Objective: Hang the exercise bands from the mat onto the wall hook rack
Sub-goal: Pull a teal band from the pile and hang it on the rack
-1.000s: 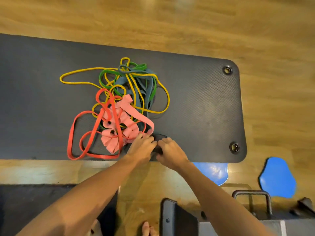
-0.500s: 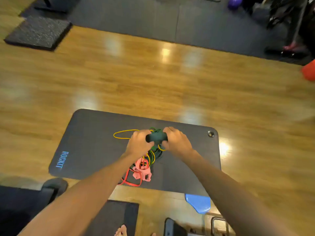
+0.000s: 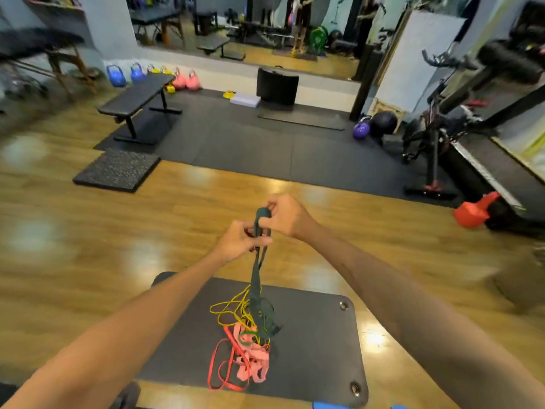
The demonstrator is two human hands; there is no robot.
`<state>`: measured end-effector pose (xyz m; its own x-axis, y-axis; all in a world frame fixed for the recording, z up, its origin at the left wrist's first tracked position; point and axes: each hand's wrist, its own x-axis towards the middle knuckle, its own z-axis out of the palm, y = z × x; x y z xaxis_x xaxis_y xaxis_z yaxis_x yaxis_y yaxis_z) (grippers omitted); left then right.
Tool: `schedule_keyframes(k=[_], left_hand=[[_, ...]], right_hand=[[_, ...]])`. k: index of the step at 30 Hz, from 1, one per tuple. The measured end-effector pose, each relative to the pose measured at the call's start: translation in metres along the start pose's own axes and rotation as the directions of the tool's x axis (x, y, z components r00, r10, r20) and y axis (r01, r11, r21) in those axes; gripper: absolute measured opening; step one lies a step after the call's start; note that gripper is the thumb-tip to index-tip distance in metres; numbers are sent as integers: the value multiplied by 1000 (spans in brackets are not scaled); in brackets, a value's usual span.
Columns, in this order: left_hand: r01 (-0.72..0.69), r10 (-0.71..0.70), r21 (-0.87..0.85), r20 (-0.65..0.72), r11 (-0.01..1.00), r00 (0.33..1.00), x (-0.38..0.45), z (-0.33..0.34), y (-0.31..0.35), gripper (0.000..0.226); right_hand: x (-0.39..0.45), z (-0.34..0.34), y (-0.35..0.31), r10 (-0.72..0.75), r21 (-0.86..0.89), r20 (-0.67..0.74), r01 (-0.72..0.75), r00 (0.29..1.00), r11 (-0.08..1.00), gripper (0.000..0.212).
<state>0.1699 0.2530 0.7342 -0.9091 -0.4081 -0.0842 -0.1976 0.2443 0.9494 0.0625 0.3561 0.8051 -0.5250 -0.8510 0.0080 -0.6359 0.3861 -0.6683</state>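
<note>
Both hands are holding the dark green band (image 3: pixel 256 278) up: the right hand (image 3: pixel 287 215) is pinching its top loop and the left hand (image 3: pixel 241 242) is gripping just beneath, probably to free it from the tangled bands (image 3: pixel 244 343) lying below on the mat (image 3: pixel 318 349).

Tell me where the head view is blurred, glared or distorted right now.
Head view: motion blur smears the edges, worst at the bike on the right and the table top left; glare patches sit on the wood floor; wide-angle bending curves the room; the hands, dark band and mat stay fairly sharp.
</note>
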Motion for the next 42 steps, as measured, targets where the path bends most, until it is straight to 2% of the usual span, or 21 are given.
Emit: schedule_keyframes(k=[3, 5, 8, 11, 14, 16, 18, 21, 24, 26, 29, 30, 31, 32, 33, 34, 35, 36, 37, 39, 42], left_hand=[[-108, 107, -22, -43, 994, 993, -2, -29, 61, 14], [-177, 176, -10, -40, 984, 984, -3, -48, 105, 11], [-269, 269, -23, -30, 963, 963, -12, -71, 165, 17], [-323, 322, -34, -24, 946, 946, -19, -88, 213, 12], [-376, 374, -45, -58, 925, 926, -23, -92, 250, 12], [-379, 366, -203, -100, 903, 925, -23, -90, 273, 14], [-388, 355, -358, -157, 849, 922, -20, -93, 291, 13], [-394, 283, -482, -289, 783, 915, -12, -123, 300, 11], [-284, 60, -574, -376, 768, 924, -12, -178, 264, 12], [-124, -168, -604, -404, 788, 899, -12, -213, 216, 13], [254, -462, -432, -490, 865, 740, -17, -231, 155, 21], [362, -495, -338, -576, 869, 651, -19, -227, 141, 37], [404, -423, -201, -686, 892, 592, -22, -218, 132, 56], [350, -247, -5, -718, 937, 651, -27, -205, 126, 66], [199, -73, 146, -601, 969, 796, -33, -189, 127, 71], [26, 42, 189, -345, 982, 938, -41, -169, 133, 75], [-71, 79, 166, -39, 984, 996, -50, -150, 142, 78], [-124, 83, 194, 205, 973, 975, -57, -131, 149, 75], [-168, 81, 255, 319, 952, 944, -59, -116, 155, 64], [-226, 112, 347, 319, 910, 941, -62, -90, 166, 38], [-248, 126, 379, 318, 892, 940, -61, -67, 180, 23]], right_hand=[[10, -40, -51, -84, -23, -111, 82, 990, 996, 11], [10, -65, -85, -139, 48, -144, 147, 980, 988, 15], [5, -93, -120, -148, 296, -164, 192, 975, 936, 33], [-5, -106, -119, -55, 582, -162, 141, 985, 801, 63], [-18, -87, -108, 1, 680, 50, -35, 999, 733, 45], [-23, -58, -100, 4, 600, 168, -106, 986, 793, 33], [-27, -30, -99, 2, 487, 188, -95, 982, 868, 18], [-30, -15, -89, 100, 549, 59, -116, 993, 828, 12], [-33, -26, -80, 159, 483, -41, -120, 986, 867, 10], [-34, -38, -84, 154, 402, -81, -109, 985, 909, 8], [-31, -46, -102, 96, 309, -64, -72, 993, 948, 13], [-30, -47, -110, 68, 265, -48, -53, 997, 963, 15], [-27, -47, -117, 42, 229, -35, -32, 999, 973, 14], [-26, -49, -124, 29, 205, -28, -22, 999, 978, 12], [-25, -50, -129, 22, 184, -20, -18, 1000, 983, 13], [-25, -52, -133, 15, 157, -16, -12, 1000, 987, 17], [-24, -53, -134, 11, 128, -16, -9, 1000, 992, 18], [-26, -55, -132, 12, 102, -13, -11, 1000, 995, 15], [-30, -57, -130, 12, 90, -10, -11, 1000, 996, 10], [-44, -63, -122, 24, 57, -16, -23, 1000, 998, 9], [-77, -77, -94, 98, 13, -28, -97, 995, 995, 9]])
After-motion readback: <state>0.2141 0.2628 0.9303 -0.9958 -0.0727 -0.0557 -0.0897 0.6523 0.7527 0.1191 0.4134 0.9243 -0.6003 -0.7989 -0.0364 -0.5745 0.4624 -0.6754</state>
